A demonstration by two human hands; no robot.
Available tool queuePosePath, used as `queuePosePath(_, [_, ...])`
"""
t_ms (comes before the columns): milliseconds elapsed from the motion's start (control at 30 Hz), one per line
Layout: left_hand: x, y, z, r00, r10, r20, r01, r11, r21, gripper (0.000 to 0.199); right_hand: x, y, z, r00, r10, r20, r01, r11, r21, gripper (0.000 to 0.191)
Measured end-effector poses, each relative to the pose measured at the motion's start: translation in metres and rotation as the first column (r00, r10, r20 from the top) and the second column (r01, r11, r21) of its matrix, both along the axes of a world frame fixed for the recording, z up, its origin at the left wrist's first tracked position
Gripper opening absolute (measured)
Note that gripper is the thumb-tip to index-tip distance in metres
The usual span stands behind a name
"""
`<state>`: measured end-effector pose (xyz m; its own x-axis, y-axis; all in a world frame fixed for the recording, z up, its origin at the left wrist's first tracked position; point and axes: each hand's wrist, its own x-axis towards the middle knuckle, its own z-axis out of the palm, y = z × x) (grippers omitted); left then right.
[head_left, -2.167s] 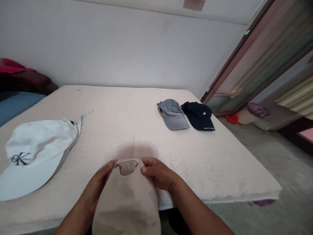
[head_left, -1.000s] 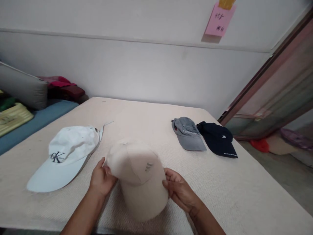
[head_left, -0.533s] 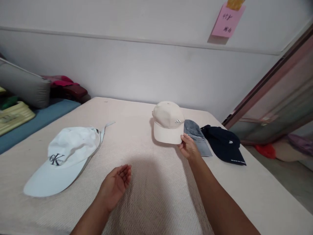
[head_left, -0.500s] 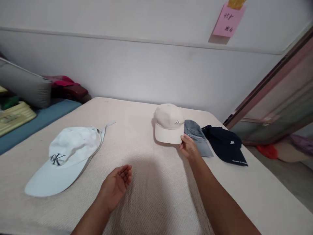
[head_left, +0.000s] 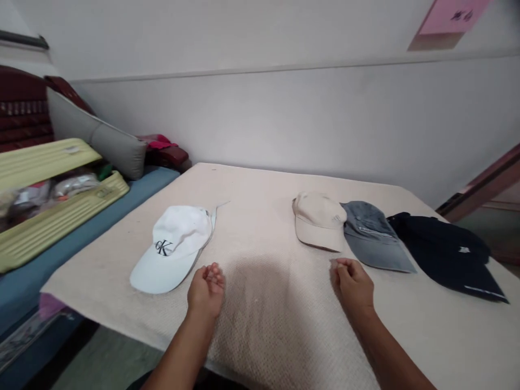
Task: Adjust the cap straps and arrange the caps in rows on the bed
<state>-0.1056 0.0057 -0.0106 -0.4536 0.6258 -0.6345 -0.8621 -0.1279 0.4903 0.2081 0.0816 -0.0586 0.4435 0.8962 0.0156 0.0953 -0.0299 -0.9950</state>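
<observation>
A beige cap (head_left: 319, 216) lies on the cloth-covered table (head_left: 260, 216), its brim toward me and its right side against a grey-blue cap (head_left: 371, 233). Farther right sits a navy cap (head_left: 447, 252). On the left is a white cap (head_left: 179, 244) with a black "CK" mark and a strap trailing behind it. My right hand (head_left: 353, 284) is just below the beige cap's brim, not touching it, with fingers curled together and nothing in them. Beside the white cap's brim, my left hand (head_left: 207, 287) is held with loosely curled fingers apart, holding nothing.
At the left stand a blue bed (head_left: 150, 187), a grey cushion (head_left: 117, 146) and a yellow container (head_left: 44, 157) with bags inside. A white wall (head_left: 252, 119) rises behind the table, with a pink note (head_left: 450, 16) at upper right.
My right hand has let go of the beige cap, which now rests on the table beside the grey-blue cap, and has drawn back toward me. The view has turned to the left.
</observation>
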Motion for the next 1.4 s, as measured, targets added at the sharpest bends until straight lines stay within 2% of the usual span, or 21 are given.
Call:
queuePosePath(67, [-0.012, -0.003, 0.0, 0.999, 0.043, 0.011, -0.043, 0.999, 0.001, 0.02, -0.006, -0.008, 0.002, 0.984, 0.006, 0.179, -0.004, 1.0, -0.013, 0.016])
queuePosePath(167, [-0.027, -0.006, 0.0, 0.997, 0.08, 0.023, -0.08, 0.997, 0.008, 0.017, -0.012, -0.012, 0.008, 0.972, -0.007, 0.236, 0.012, 1.0, -0.02, 0.016])
queuePosePath(267, [-0.037, -0.007, 0.001, 0.994, 0.104, 0.026, -0.105, 0.994, 0.028, 0.016, -0.019, -0.017, 0.012, 0.989, -0.025, 0.148, 0.029, 0.999, -0.019, 0.013])
queuePosePath(367, [-0.042, -0.009, 0.0, 0.992, 0.126, 0.027, -0.127, 0.991, 0.05, 0.018, -0.029, -0.03, 0.01, 0.996, -0.021, -0.084, 0.019, 1.0, -0.023, 0.012])
queuePosePath(467, [-0.046, -0.01, 0.001, 0.991, 0.131, 0.029, -0.133, 0.988, 0.083, 0.02, -0.039, -0.046, 0.007, 0.964, 0.034, -0.262, -0.045, 0.998, -0.037, 0.015])
queuePosePath(633, [-0.055, -0.003, 0.001, 0.98, 0.197, 0.004, -0.196, 0.972, 0.129, 0.02, -0.059, -0.057, 0.007, 0.903, 0.15, -0.404, -0.213, 0.97, -0.116, 0.022])
queuePosePath(833, [-0.055, 0.005, -0.003, 0.971, 0.241, -0.002, -0.24, 0.967, 0.088, 0.023, -0.075, -0.057, 0.006, 0.865, 0.346, -0.364, -0.43, 0.885, -0.179, 0.023])
queuePosePath(1067, [-0.065, -0.002, 0.006, 0.984, 0.179, -0.008, -0.176, 0.974, 0.14, 0.029, -0.075, -0.062, 0.007, 0.85, 0.413, -0.328, -0.496, 0.837, -0.231, 0.017])
queuePosePath(1167, [-0.064, -0.002, 0.013, 0.972, 0.22, -0.076, -0.203, 0.96, 0.191, 0.031, -0.079, -0.062, 0.007, 0.838, 0.452, -0.305, -0.523, 0.825, -0.213, 0.013])
queuePosePath(1267, [-0.049, -0.002, 0.019, 0.941, 0.292, -0.171, -0.245, 0.936, 0.254, 0.02, -0.086, -0.062, 0.01, 0.811, 0.49, -0.321, -0.563, 0.803, -0.195, 0.011])
queuePosePath(1333, [-0.032, -0.004, 0.021, 0.903, 0.305, -0.303, -0.215, 0.931, 0.296, 0.011, -0.091, -0.064, 0.014, 0.771, 0.53, -0.354, -0.61, 0.775, -0.168, 0.014])
queuePosePath(1400, [-0.01, -0.009, 0.021, 0.837, 0.262, -0.481, -0.115, 0.942, 0.314, 0.007, -0.097, -0.069, 0.018, 0.709, 0.585, -0.393, -0.67, 0.734, -0.117, 0.019])
